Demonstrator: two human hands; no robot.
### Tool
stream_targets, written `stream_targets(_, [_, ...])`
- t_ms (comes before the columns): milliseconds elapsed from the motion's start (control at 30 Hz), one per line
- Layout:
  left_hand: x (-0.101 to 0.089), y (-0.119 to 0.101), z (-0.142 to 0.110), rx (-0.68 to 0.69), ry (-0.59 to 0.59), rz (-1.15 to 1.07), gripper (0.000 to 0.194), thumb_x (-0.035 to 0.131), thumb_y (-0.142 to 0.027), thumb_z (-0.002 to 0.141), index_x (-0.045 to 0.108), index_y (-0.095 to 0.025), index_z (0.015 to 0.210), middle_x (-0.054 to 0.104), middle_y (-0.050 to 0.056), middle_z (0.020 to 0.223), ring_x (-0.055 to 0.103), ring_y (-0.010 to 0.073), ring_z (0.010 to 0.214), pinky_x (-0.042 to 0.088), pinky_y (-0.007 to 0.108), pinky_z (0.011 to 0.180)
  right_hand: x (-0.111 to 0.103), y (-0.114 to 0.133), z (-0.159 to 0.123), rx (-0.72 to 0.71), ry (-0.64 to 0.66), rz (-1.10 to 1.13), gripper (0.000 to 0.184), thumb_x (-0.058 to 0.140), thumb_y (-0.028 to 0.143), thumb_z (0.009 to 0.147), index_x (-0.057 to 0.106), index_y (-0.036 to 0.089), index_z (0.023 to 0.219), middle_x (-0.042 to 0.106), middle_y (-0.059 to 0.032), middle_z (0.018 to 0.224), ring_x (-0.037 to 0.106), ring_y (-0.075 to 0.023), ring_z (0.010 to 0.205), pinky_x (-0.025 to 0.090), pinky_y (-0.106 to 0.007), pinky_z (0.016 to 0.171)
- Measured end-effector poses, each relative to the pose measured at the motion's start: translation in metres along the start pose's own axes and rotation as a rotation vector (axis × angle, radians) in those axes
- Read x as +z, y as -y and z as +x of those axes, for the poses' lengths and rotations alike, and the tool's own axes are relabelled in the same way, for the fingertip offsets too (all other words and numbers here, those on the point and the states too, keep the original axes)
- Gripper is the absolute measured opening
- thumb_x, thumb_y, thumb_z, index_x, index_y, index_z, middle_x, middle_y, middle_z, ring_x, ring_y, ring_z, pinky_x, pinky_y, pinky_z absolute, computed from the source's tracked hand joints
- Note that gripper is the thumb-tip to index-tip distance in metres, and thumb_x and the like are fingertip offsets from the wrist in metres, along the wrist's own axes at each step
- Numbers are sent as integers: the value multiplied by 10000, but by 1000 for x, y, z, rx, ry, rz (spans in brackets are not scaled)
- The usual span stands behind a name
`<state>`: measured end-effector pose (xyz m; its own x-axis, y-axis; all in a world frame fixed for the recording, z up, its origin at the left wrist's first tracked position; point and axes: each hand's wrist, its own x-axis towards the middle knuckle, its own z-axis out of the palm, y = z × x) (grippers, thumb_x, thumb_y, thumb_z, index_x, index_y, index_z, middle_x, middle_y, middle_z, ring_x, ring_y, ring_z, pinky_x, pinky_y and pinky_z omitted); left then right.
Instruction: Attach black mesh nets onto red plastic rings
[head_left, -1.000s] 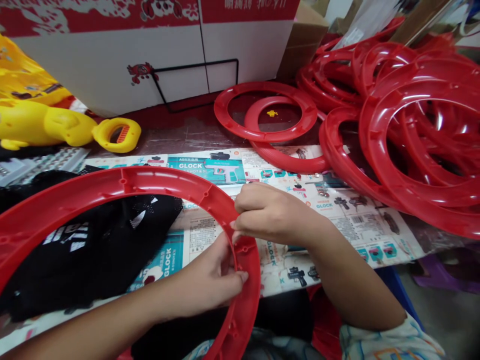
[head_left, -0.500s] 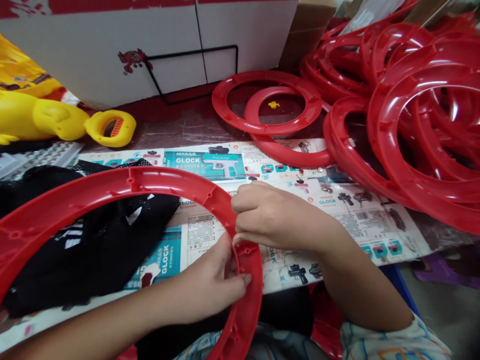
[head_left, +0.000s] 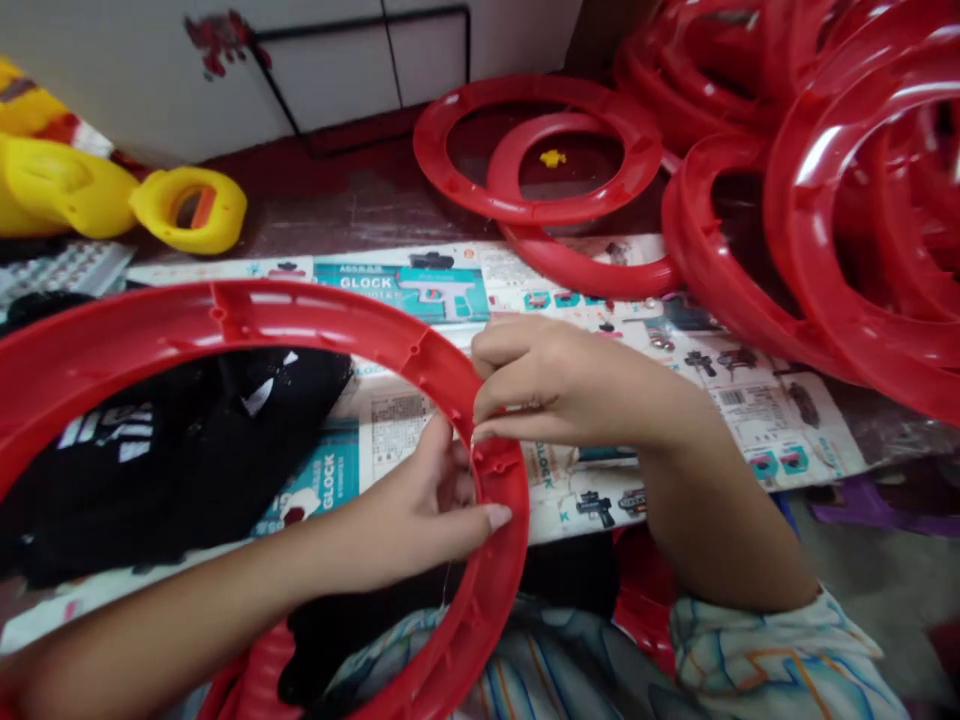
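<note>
A large red plastic ring [head_left: 315, 315], its ribbed hollow side facing me, spans the lower left of the head view. My left hand [head_left: 442, 500] grips its right-hand part, the thumb lying across the channel and the fingers at the inner rim. On the same stretch of ring, a little farther up, my right hand [head_left: 532, 385] has its fingers curled together against the inner edge. Whether those fingertips pinch something small is hidden. Beneath the ring lies a black cloth item [head_left: 195, 440] with white markings.
Several red rings [head_left: 810, 230] are heaped at the right. Two more overlap at the back, around a small yellow piece [head_left: 553, 158]. Yellow plastic parts [head_left: 191, 210] lie at the left. Printed cardboard [head_left: 405, 285] covers the tabletop before a white box [head_left: 337, 80].
My view has shifted, so the background sits higher. My left thumb now lies farther across the ring's channel. The right hand's fingers have loosened slightly at the inner edge.
</note>
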<state>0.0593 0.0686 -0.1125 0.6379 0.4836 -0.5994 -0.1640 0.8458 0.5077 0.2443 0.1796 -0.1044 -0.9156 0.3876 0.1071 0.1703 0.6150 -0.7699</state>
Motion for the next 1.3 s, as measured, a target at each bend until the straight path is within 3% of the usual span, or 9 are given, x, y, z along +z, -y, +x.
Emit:
stream_targets(100, [-3,-7,1,34,-57,8,585,669,-193,851,262,-294,1259,566,-12,985,586,79,690,510,184,582,-3,0,0,42,-23,-27,227,556,205,962,696,188,784,486,-1,750,489,-136,727,398,-279,671])
stream_targets(367, [-12,-13,11,227,-155,51,479,681,-120,797,350,-225,1127,617,-14,978,639,85,731,524,173,610,-7,1,1,117,-197,-33,180,629,289,936,673,235,770,508,-29,790,531,-176,748,438,-330,684])
stream_targets(600, [-8,-20,6,312,-219,9,470,706,-125,785,379,-214,1111,637,18,1080,685,129,846,576,219,689,-3,-7,3,200,-298,29,398,695,554,847,597,211,670,485,-13,748,512,-166,695,413,-319,637])
stream_targets(833, [1,-27,-5,319,-203,-54,506,729,-117,767,423,-230,1154,564,56,1312,676,117,849,598,252,740,0,-7,5,186,-448,133,433,783,529,767,560,189,619,467,25,699,454,-115,625,371,-281,596])
stream_targets(1033, [5,-33,-10,277,-241,-120,480,747,-146,773,439,-216,1134,613,32,1133,670,117,832,596,237,723,2,-5,4,159,-634,214,416,851,427,715,525,197,599,468,32,679,451,-124,615,372,-289,592])
stream_targets(1133, [5,-37,-18,200,-163,-142,518,745,-160,778,434,-227,1187,607,23,1082,655,118,849,587,244,738,1,-9,3,164,-651,237,380,873,365,697,538,203,617,473,36,690,447,-126,624,382,-294,608])
stream_targets(1300, [0,-40,-45,72,-50,-7,546,634,-106,806,419,-261,1283,632,32,1048,658,156,924,565,260,760,2,-12,2,248,-655,244,439,865,459,679,522,201,588,463,30,675,455,-131,619,384,-298,598])
